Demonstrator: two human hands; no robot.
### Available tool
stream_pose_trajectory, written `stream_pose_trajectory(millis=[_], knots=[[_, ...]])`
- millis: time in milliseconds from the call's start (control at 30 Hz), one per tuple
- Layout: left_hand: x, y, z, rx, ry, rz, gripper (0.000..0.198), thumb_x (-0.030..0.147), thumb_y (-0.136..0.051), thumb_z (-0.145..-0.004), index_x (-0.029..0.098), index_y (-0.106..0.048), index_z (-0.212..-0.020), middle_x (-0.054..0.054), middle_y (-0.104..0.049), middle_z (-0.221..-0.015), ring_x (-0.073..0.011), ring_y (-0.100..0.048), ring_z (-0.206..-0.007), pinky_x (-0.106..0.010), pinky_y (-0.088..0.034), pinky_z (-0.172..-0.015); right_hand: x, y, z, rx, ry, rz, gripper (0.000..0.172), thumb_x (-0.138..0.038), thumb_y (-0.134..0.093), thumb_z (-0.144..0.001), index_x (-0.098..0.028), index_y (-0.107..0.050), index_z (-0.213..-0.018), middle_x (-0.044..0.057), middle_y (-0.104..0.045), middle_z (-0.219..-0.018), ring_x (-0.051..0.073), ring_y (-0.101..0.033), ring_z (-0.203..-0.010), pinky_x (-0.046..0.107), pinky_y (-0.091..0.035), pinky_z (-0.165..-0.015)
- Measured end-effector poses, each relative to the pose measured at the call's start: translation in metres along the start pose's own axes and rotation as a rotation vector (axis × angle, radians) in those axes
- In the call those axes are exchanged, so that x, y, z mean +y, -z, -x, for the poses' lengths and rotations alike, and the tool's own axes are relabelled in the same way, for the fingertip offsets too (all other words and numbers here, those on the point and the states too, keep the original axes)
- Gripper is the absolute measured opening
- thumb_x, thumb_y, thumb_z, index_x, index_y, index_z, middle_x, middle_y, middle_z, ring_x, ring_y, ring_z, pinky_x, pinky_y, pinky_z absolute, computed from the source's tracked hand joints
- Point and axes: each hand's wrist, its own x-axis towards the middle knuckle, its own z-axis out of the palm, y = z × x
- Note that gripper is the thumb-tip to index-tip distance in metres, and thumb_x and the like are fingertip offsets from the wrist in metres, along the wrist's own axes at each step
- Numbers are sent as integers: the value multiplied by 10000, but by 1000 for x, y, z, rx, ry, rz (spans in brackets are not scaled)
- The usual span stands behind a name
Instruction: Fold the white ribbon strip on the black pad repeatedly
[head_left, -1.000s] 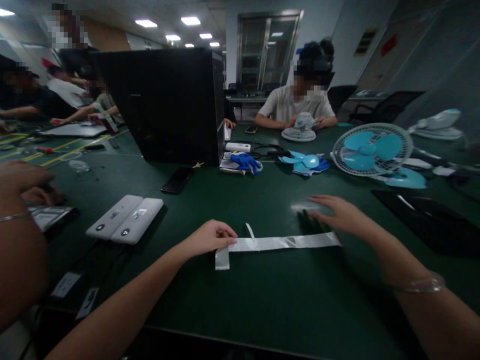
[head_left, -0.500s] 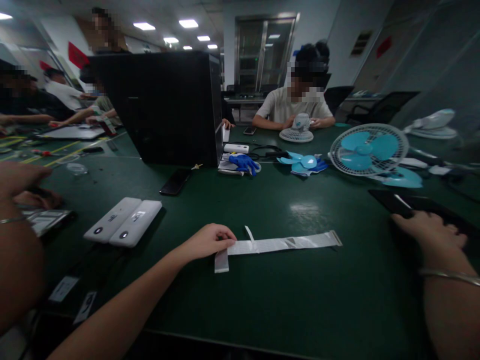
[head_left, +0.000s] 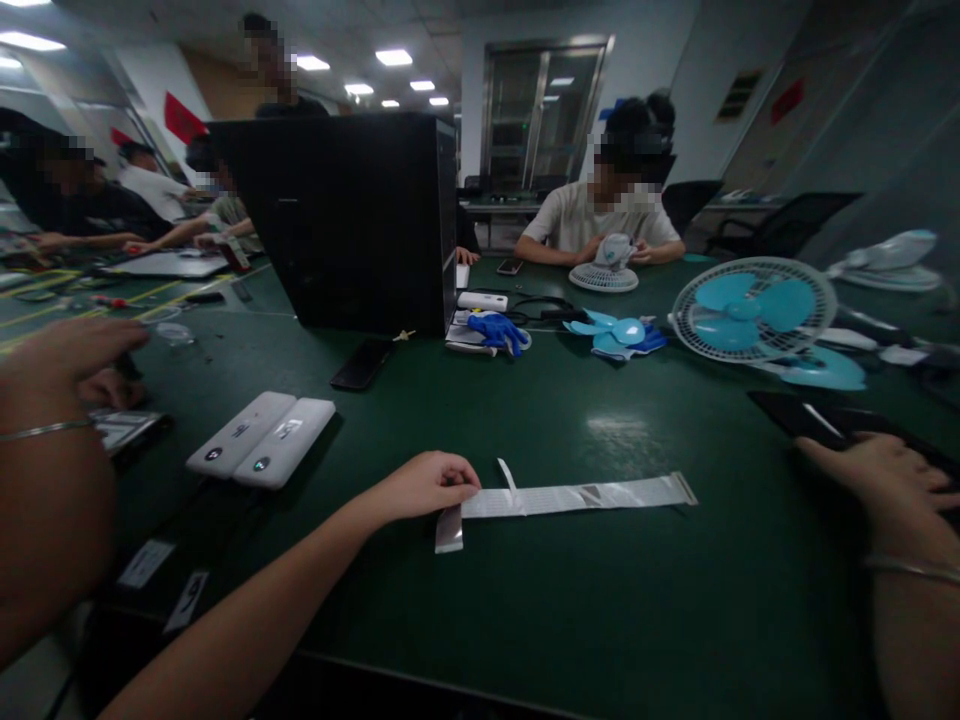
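A long white strip [head_left: 585, 496] lies flat on the dark green table [head_left: 570, 610], with a short tab sticking up near its left end. My left hand [head_left: 420, 487] is closed in a pinch on that left end, where a short piece folds down toward me. My right hand [head_left: 874, 480] is far to the right, fingers stretched out and resting on a flat black device [head_left: 795, 415]. The strip's right end lies free.
Two white oblong devices [head_left: 262, 445] and a black phone [head_left: 364, 363] lie to the left. A tall black box [head_left: 345, 220] stands behind. A blue fan [head_left: 754, 310], loose blue blades [head_left: 619, 332] and a blue glove [head_left: 495, 330] lie beyond. A co-worker's arm [head_left: 45, 480] fills the left edge.
My right hand left the strip's right end and swung right onto the flat black device. My left hand has kept its pinch on the strip.
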Motion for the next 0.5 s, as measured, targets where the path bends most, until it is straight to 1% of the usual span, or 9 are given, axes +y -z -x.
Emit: stream_pose_trajectory(millis=[67, 100, 133, 200, 267, 333, 433, 500], knots=[[1, 0, 0, 5, 0, -24, 264, 377, -567, -860, 187, -659, -1017, -28, -669, -895, -149, -609, -766, -240, -440, -628, -12, 9, 10, -59, -134, -136, 927, -695, -414, -736, -69, -386, -1419, 402, -299, -1372, 511, -223, -1311, 705, -165, -934], [1, 1, 0, 11, 0, -41, 259, 374, -567, -858, 182, -657, -1006, -26, -666, -880, -146, -605, -750, -237, -432, -615, -18, 14, 16, -88, -151, -170, 907, -681, -438, -732, -79, -402, -1408, 390, -291, -1386, 506, -212, -1321, 696, -179, -944], [2, 1, 0, 18, -3, -60, 252, 371, -568, -856, 178, -656, -993, -26, -663, -873, -145, -602, -743, -235, -427, -611, -26, 19, 21, -108, -122, -166, 876, -663, -442, -744, -83, -410, -1400, 386, -300, -1380, 503, -228, -1317, 690, -205, -939], [3, 1, 1, 23, -15, -97, 238, 366, -567, -856, 177, -656, -970, -25, -662, -875, -146, -602, -751, -238, -425, -621, -41, 25, 30, -144, -31, -123, 839, -639, -458, -759, -96, -401, -1396, 373, -349, -1349, 497, -303, -1283, 669, -275, -913], [5, 0, 2, 22, -19, -120, 233, 368, -568, -856, 181, -660, -959, -25, -665, -881, -149, -606, -763, -242, -426, -632, -58, 28, 40, -181, 97, -95, 835, -615, -505, -750, -99, -381, -1395, 342, -404, -1321, 480, -389, -1229, 622, -340, -895], [7, -1, 3, 17, -12, -133, 237, 378, -573, -856, 188, -666, -964, -24, -672, -892, -151, -610, -770, -244, -428, -639, -78, 27, 52, -217, 255, -102, 825, -575, -560, -731, -85, -389, -1373, 311, -448, -1298, 451, -447, -1189, 558, -372, -915], [7, -1, 3, -3, -3, -138, 270, 406, -585, -852, 200, -681, -997, -27, -685, -900, -153, -617, -765, -245, -429, -634, -112, 25, 81, -276, 555, -131, 751, -530, -585, -743, -91, -425, -1330, 259, -483, -1296, 391, -467, -1194, 475, -361, -985], [5, -1, 3, -29, -8, -142, 293, 426, -602, -840, 207, -699, -1009, -27, -695, -892, -155, -624, -751, -245, -428, -625, -134, 28, 109, -318, 752, -163, 725, -533, -598, -744, -151, -422, -1334, 187, -480, -1338, 339, -450, -1232, 435, -341, -1030]])
